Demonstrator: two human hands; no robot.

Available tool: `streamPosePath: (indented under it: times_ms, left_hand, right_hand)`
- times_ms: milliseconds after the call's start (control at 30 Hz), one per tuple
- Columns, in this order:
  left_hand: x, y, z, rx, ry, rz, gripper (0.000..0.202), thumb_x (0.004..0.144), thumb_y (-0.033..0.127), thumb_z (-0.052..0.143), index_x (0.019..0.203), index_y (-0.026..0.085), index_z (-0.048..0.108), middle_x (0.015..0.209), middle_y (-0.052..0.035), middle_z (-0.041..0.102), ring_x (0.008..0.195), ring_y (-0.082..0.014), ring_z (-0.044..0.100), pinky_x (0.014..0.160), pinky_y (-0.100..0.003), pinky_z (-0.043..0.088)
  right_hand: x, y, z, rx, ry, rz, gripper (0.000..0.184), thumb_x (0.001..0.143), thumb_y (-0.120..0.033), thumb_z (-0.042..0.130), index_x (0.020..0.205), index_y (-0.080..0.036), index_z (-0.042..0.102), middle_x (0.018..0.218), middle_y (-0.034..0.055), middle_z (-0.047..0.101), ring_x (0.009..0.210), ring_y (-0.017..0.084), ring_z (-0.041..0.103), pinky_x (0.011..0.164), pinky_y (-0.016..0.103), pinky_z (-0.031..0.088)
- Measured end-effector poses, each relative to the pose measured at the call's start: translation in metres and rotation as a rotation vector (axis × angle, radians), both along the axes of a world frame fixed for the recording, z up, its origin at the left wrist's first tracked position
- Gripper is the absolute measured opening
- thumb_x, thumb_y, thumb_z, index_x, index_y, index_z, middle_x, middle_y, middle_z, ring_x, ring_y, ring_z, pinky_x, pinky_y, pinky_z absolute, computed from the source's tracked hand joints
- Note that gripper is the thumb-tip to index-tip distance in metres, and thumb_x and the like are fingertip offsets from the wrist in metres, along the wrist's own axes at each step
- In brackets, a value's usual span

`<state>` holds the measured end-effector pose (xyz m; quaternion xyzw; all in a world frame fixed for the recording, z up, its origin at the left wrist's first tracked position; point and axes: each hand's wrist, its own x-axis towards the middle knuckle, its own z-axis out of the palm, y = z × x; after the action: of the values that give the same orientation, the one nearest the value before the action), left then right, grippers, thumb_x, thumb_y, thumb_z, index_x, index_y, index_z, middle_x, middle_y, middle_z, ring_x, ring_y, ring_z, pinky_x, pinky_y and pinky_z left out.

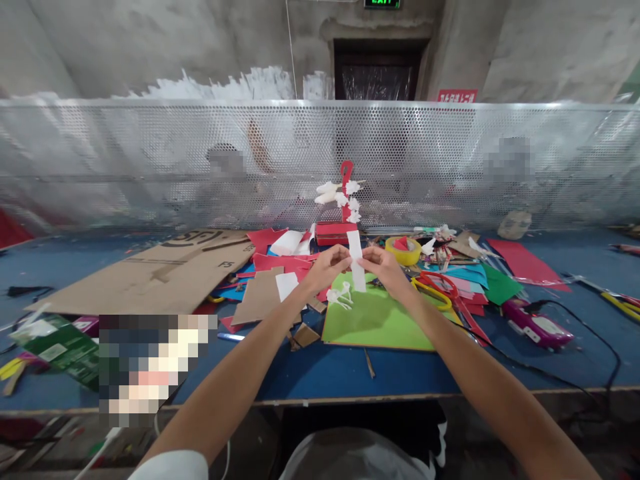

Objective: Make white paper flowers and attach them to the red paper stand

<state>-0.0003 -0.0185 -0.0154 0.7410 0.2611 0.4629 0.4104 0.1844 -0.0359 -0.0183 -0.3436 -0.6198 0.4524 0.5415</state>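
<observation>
Both my hands are raised over the middle of the blue table [320, 373] and pinch one narrow white paper strip [357, 261]. My left hand [327, 265] grips its left edge with closed fingers. My right hand [383, 265] grips the right edge the same way. The strip hangs upright between them, above a green sheet [375, 320]. On that sheet lie small white paper cut-outs [341, 297]. Behind the hands stands a red paper stem with white paper petals [345, 193] on a red base.
A large cardboard sheet [150, 270] lies to the left. Red, blue and green paper scraps crowd the middle and right. Yellow tape roll [403, 250], red-and-yellow scissors [440, 288] and a purple glue gun [535, 327] with a black cord lie to the right. A perforated metal screen [150, 153] closes the back.
</observation>
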Motion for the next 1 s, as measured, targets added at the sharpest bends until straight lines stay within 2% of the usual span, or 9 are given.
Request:
streamPosePath:
  times_ms: [133, 767, 1000]
  left_hand:
    - [-0.0002, -0.0017, 0.0023, 0.01, 0.053, 0.018, 0.02, 0.084, 0.033, 0.06, 0.082, 0.014, 0.055, 0.07, 0.0007, 0.058, 0.065, -0.0106, 0.055, 0.067, -0.024, 0.046]
    - [-0.0039, -0.0027, 0.0057, -0.009, 0.099, 0.022, 0.022, 0.08, 0.035, 0.063, 0.077, 0.016, 0.054, 0.069, 0.0004, 0.058, 0.064, -0.0111, 0.055, 0.065, -0.025, 0.046]
    - [-0.0034, -0.0047, 0.0087, 0.005, 0.125, 0.03, 0.016, 0.079, 0.029, 0.062, 0.076, 0.015, 0.056, 0.069, 0.0, 0.06, 0.064, -0.0111, 0.056, 0.066, -0.025, 0.047]
  right_hand:
    - [-0.0004, -0.0016, 0.0011, -0.012, -0.013, 0.001, 0.027, 0.07, -0.038, 0.076, 0.088, -0.021, 0.066, 0.084, 0.004, 0.071, 0.078, 0.02, 0.067, 0.073, 0.034, 0.053]
    - [0.0012, 0.0025, -0.0019, 0.003, -0.052, 0.005, 0.026, 0.073, -0.036, 0.072, 0.092, -0.022, 0.061, 0.084, 0.0023, 0.069, 0.076, 0.017, 0.064, 0.067, 0.03, 0.05]
    - [0.0013, 0.0026, -0.0014, -0.009, -0.045, 0.016, 0.028, 0.072, -0.034, 0.073, 0.093, -0.021, 0.06, 0.083, 0.0021, 0.068, 0.073, 0.017, 0.063, 0.068, 0.03, 0.05]
